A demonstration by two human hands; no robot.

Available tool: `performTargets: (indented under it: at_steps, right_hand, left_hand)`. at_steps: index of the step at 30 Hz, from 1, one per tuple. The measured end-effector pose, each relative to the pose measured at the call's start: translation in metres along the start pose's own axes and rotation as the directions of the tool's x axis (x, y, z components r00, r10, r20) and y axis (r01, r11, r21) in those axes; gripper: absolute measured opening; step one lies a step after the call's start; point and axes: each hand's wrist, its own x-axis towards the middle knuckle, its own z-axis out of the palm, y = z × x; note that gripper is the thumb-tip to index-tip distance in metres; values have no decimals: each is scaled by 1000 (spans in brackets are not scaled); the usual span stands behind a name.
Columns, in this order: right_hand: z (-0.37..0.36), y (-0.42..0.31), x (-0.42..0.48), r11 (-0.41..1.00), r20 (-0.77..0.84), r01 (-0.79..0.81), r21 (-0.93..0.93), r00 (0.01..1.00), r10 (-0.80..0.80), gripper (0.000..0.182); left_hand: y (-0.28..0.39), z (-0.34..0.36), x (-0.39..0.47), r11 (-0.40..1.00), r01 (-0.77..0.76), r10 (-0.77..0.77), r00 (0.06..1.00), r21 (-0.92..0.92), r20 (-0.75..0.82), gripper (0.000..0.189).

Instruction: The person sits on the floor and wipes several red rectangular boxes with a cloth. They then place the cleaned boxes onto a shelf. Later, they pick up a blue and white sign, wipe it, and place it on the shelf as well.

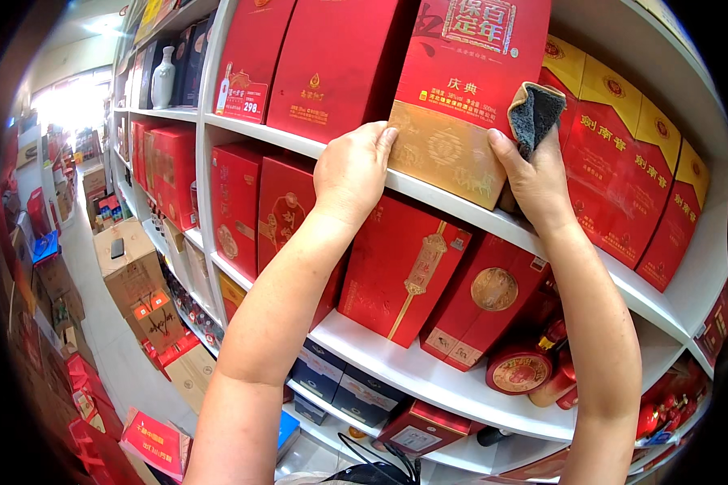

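Note:
A tall red liquor gift box (455, 85) with a gold lower band leans at the front of a white shelf, between my two hands. At its left lower edge is my left hand (355, 167), thumb against the side and fingers curled. My right hand (534, 173) grips the opposite side, thumb on the gold front. Tucked in that same hand is a dark grey cloth (537, 115) with a tan edge, bunched beside the box; the fingers behind it are partly hidden.
Red boxes with yellow tops (619, 163) stand close on the right. To the left are larger red boxes (340, 66). The white shelf edge (437, 189) runs below my hands, above more boxes and a round red bottle (519, 370). Cartons (130, 254) line the aisle, one bearing a phone (117, 248).

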Motion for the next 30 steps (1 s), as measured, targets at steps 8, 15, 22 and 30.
performTargets:
  at_steps: [8,15,22,30]
  right_hand:
    - [-1,-12,-5,991,46,-111,-74,992,115,49]
    - [-3,-17,-4,953,33,-168,-253,983,182,53]
    - [-2,-17,-5,963,2,-145,-229,989,150,52]
    - [-4,-18,-5,950,5,-137,-281,989,144,54]
  left_hand:
    - [-4,1,3,998,-31,33,999,46,-31,29]
    - [-2,-2,3,998,-21,21,1000,51,0,29]
    - [-3,-1,2,997,-27,26,1000,75,12,30]
    - [-4,-2,5,996,-33,32,999,80,15,31]
